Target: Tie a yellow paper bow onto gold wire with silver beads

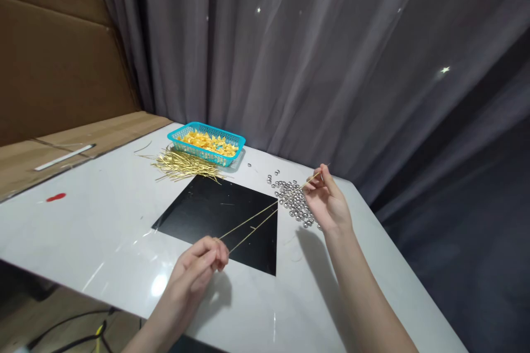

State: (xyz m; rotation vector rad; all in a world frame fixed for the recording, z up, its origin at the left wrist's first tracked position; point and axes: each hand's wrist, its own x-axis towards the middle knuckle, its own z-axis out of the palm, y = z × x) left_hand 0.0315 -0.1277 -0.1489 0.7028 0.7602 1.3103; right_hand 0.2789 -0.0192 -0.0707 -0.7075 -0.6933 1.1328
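Observation:
My left hand [202, 256], fingers pinched together, holds thin gold strands [248, 219] above the front of a black mat [215, 215]. Two lengths stretch from its fingertips toward the upper right. One appears to run on to my right hand [329, 201], whose thumb and finger pinch a gold strand high over the table. Where the other length ends, I cannot make out. Below and beside my right hand lies a scattered heap of small silver beads [295, 198]; the hand partly hides it.
A blue plastic basket [240, 149] of yellow folded pieces [207, 142] stands at the table's back. Before it lies a pile of gold strands [184, 165]. A red piece [56, 197] rests on the white table [111, 220] at left. Grey curtain [290, 66] hangs behind.

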